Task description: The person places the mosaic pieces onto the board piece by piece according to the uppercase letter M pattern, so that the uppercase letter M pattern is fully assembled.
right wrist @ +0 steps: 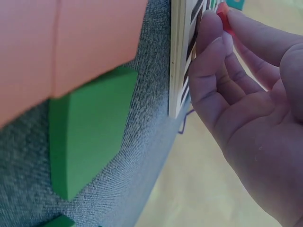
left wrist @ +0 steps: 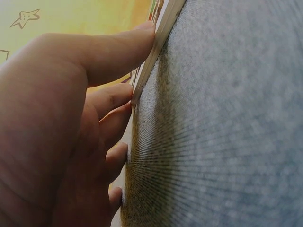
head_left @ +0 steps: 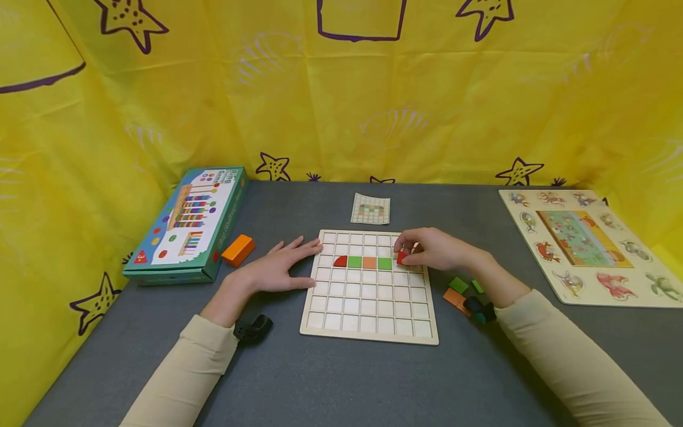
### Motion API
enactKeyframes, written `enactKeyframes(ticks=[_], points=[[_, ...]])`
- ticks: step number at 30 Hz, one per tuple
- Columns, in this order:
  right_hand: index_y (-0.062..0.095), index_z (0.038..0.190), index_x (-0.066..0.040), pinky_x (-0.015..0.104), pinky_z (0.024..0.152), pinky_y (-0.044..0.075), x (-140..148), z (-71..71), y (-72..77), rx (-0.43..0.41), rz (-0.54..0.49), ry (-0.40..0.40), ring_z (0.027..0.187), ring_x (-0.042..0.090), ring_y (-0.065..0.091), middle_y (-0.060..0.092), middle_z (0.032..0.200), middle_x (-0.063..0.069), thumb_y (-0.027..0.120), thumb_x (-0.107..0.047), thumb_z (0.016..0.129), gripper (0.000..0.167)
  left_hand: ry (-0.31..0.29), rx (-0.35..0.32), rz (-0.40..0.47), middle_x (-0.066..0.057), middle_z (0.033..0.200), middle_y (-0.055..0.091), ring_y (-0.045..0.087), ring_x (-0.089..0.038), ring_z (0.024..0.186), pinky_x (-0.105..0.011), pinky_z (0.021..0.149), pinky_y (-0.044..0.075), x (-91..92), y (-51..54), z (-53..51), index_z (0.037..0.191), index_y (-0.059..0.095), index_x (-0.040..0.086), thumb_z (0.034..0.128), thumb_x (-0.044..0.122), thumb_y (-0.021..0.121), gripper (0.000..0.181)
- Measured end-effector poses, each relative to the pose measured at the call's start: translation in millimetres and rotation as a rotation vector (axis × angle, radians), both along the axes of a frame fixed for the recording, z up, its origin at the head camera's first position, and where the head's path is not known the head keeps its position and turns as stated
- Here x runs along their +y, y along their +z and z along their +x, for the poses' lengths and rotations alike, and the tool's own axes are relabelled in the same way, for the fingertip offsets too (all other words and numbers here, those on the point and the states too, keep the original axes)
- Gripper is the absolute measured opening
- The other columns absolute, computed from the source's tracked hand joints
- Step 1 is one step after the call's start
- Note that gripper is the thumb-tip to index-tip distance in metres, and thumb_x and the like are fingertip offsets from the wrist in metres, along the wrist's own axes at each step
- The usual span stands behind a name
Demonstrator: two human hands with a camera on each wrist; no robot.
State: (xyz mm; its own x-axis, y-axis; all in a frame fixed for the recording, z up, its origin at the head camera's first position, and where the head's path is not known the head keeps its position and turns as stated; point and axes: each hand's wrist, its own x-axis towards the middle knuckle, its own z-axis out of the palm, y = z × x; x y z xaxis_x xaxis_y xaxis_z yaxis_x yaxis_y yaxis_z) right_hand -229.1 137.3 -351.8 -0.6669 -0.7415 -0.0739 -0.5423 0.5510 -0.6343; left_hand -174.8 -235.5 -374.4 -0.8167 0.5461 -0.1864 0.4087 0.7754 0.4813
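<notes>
Right hand point(head_left: 436, 249) pinches red piece point(head_left: 401, 258) just right of end green square point(head_left: 385, 264); left hand point(head_left: 277, 270), fingers spread, touches grid board point(head_left: 350, 306).

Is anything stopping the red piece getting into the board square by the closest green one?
Nothing visible blocks it. The right hand pinches the red piece at the board, beside the closest green tile. The fingers hide part of the board there.
</notes>
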Motion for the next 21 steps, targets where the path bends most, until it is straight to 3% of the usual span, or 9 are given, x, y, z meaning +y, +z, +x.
enactKeyframes(ticks=[21], points=[[0.069,0.106,-0.004,0.034,0.073,0.049,-6.6,0.1,-2.0,-0.019,-0.003,0.019,0.079,0.018,0.055,0.063,0.085,0.0,0.07,-0.002,0.094,0.012,-0.011,0.021,-0.004,0.002,0.167,0.019,0.007,-0.032,0.153,-0.06,0.118,0.002,-0.2,0.1,0.7,0.161,0.031,0.018,0.0938,0.054,0.065,0.084]])
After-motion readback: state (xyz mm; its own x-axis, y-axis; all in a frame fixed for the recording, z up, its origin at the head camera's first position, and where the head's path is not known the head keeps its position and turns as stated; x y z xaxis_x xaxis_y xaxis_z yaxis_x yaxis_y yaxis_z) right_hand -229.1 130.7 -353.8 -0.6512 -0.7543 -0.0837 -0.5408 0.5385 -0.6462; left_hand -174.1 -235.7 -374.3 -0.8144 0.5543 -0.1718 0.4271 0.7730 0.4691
